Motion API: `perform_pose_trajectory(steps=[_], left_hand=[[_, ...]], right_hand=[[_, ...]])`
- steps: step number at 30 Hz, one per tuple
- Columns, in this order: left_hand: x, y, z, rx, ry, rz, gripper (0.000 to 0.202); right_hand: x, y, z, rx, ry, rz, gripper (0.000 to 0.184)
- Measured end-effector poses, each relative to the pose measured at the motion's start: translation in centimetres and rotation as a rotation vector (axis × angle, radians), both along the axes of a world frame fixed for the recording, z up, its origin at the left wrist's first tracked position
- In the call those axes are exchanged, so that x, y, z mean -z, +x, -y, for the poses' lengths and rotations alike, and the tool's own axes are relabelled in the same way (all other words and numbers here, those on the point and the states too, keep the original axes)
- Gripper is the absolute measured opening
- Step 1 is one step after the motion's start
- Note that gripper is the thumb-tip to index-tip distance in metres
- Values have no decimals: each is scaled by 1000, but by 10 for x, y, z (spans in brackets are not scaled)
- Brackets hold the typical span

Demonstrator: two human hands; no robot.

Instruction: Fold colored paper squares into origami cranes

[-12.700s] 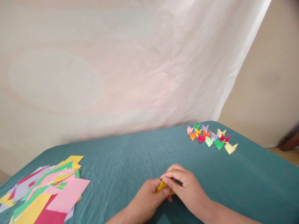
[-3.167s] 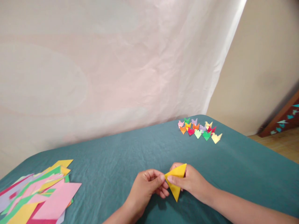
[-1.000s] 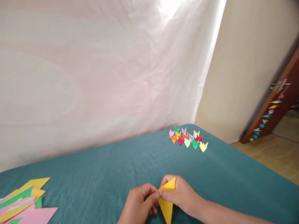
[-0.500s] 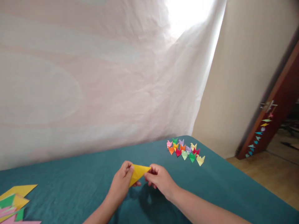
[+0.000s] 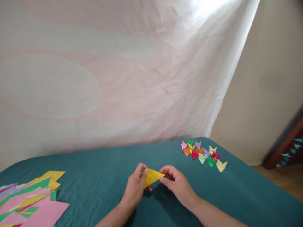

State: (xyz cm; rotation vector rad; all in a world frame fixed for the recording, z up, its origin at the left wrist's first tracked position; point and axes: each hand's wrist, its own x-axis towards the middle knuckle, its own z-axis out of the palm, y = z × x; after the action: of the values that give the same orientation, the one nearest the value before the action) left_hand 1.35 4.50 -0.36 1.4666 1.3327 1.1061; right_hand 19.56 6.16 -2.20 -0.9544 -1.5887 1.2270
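Your left hand (image 5: 136, 184) has its thumb and fingers closed on the broad end of a folded yellow paper (image 5: 152, 177), which sits between your two hands at the near middle of the table (image 5: 106, 170). Its narrow point aims to the right, where your right hand (image 5: 176, 183) has a nearly closed grip, thumb and forefinger pinching just the tip, the other fingers curled behind. The paper is held up off the cloth, with a shadow falling beneath the right hand.

You have a wide stretch of green cloth ahead of your knuckles, reaching to the back edge, which runs along the foot of the pale curtain (image 5: 118, 78). On your left, the loose pile of coloured sheets (image 5: 35, 195) lies well apart from your left wrist; its left side runs out of view. On your right, the folded paper birds (image 5: 199, 150) stand in close rows near the rounded far corner, ahead of your right hand and apart from it. From that corner the right edge slants towards you, with the wooden floor (image 5: 288, 178) beyond it, and your right forearm stays well inside that line. The near edge is out of view.
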Motion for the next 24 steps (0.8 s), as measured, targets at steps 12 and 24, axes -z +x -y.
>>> perform_pose_trajectory(steps=[12, 24], left_hand=[[1, 2, 5, 1, 44, -47, 23], [1, 5, 5, 8, 41, -72, 24]], right_hand=[[5, 6, -6, -67, 20, 21, 24], [4, 6, -6, -152, -75, 18, 29]])
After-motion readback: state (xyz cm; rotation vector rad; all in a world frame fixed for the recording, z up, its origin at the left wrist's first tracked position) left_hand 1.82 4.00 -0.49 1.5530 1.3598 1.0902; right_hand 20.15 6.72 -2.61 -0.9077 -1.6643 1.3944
